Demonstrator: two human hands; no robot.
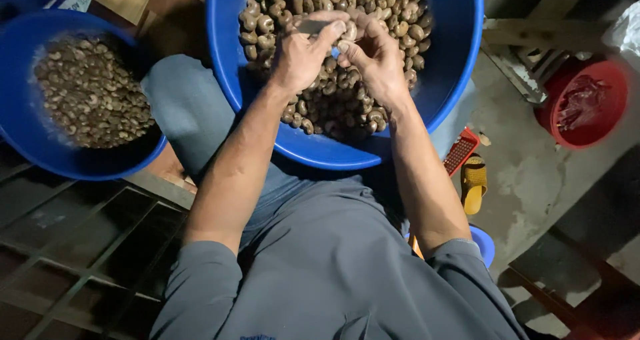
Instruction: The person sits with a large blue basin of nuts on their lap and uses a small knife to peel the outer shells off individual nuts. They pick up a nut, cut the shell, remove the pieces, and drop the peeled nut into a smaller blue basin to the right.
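A big blue tub (460, 60) rests on my lap, filled with several brown cashew nuts in shell (393, 13). Both hands work over the heap. My left hand (300, 50) grips a small flat metal blade (312, 27) between thumb and fingers. My right hand (377, 57) pinches a single pale cashew nut (349, 31) right against the blade's tip. The hands touch each other at the fingertips.
A second blue tub (20, 123) at the left holds smaller greyish shelled pieces (90, 90). A red bucket (610, 113) stands at the right on the concrete floor. A yellow sandal (474, 182) and a red grater-like tray (460, 151) lie by my right elbow. A metal grate (80, 247) is at lower left.
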